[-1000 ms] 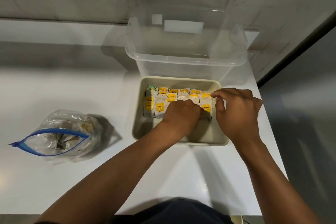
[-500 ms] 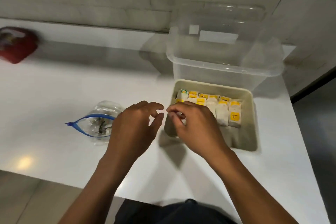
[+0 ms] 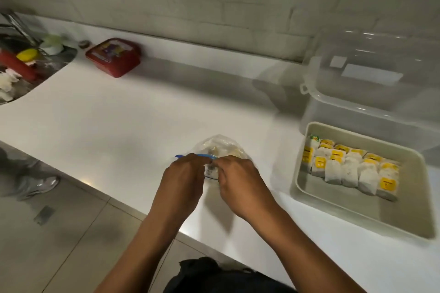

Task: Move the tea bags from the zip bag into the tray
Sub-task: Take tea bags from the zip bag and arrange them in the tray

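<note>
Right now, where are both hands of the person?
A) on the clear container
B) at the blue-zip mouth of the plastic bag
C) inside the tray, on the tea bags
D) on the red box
B: the left hand and the right hand meet at the zip bag on the counter, apart from the tray.

Both hands (image 3: 183, 176) at zip bag (image 3: 220, 145), filled tray (image 3: 402, 226)

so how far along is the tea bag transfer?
Mostly done, by the look of it. Done: the tea bags stand in packed rows across the far part of the tray; its near part is bare. In hand: the left hand and right hand are both at the blue-zip mouth of the zip bag. Left: a few items show inside the bag, count unclear.
</note>
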Available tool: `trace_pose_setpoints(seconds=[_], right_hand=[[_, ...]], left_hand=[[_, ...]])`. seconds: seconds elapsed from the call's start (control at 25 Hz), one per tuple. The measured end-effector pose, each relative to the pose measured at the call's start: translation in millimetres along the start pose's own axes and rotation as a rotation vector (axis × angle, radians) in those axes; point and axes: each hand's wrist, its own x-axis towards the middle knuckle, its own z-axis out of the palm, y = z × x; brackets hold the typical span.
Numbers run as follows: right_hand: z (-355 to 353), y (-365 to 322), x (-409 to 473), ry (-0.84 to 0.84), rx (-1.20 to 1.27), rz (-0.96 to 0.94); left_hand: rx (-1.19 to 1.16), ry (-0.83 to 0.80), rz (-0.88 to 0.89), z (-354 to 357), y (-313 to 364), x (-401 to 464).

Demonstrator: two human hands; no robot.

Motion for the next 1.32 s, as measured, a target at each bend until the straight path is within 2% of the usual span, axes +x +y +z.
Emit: trace_pose_setpoints(seconds=[0.08, 0.24, 0.36, 0.52, 0.68, 1.08, 1.32], right_hand=[[10.5, -7.6, 4.6, -0.024, -0.013, 0.036], [25.2, -11.2, 16.3, -0.067, -0.093, 0.141], [31.5, 2.5, 28.9, -0.091, -0.183, 0.203], [37.6, 11.6, 38.1, -0.092, -0.360, 0.288], [44.9, 11.5, 42.7, -0.002, -0.450, 0.301], [28.0, 18.0, 36.5, 0.042, -0.434, 0.418], [11.4, 40.7, 18.2, 0.094, -0.395, 0.510]], left_hand=[[0.046, -0.044, 0.069, -1.7, -4.9, 6.0], [0.006, -0.239, 0.028, 9.2, -11.2, 16.3], [0.013, -0.362, 0.060, 23.0, -14.1, 28.2], [0.223, -0.552, 0.070, 34.6, -7.3, 34.9], [0.317, -0.523, 0.118, 44.8, -3.5, 39.6], [0.203, -0.452, 0.143, 53.0, 9.1, 42.6], [0.184, -0.401, 0.225, 72.1, 25.2, 51.2]])
